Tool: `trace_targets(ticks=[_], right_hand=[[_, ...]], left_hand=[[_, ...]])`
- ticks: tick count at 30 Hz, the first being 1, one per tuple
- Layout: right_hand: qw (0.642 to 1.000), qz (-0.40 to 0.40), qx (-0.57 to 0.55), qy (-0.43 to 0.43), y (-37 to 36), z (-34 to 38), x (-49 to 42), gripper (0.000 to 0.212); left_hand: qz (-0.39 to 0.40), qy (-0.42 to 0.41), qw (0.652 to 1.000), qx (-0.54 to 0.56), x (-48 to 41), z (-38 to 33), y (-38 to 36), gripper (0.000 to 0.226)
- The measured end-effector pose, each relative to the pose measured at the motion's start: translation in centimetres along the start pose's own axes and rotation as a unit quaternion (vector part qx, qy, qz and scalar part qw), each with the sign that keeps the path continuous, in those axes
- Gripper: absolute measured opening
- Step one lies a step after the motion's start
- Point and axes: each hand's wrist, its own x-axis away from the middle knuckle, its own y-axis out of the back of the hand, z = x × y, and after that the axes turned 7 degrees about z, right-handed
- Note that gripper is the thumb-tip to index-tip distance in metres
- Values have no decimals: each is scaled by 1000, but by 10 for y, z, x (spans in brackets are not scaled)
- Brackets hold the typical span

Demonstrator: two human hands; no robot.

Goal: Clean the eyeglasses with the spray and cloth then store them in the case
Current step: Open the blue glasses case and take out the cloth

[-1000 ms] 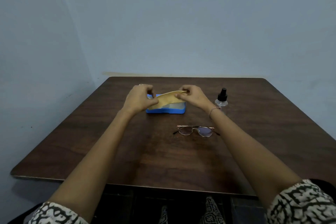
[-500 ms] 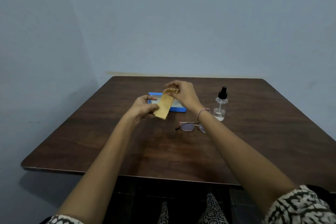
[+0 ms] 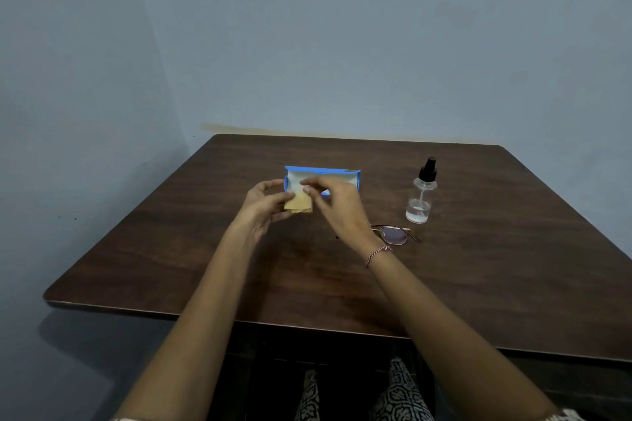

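Above mid-tabletop, just in front of the open blue case, both hands hold the folded yellow cloth: left hand grips its left side, right hand pinches the top edge. Eyeglasses lie beside the right wrist, partly hidden; spray bottle stands upright beyond them. Step looks like cloth prep, no spraying yet. Next move needs one hand freed for spray bottle or eyeglasses
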Motion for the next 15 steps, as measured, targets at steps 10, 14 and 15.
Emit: trace_targets(ticks=[10, 14, 15], right_hand=[[861, 76, -423, -273, -23, -5, 3, 38], [893, 81, -352, -269, -31, -6, 2, 40], [907, 84, -311, -272, -33, -6, 3, 40]], left_hand=[[101, -34, 991, -84, 8, 7, 23, 25], [100, -18, 982, -157, 8, 7, 28, 36], [97, -9, 979, -179, 8, 7, 29, 38]])
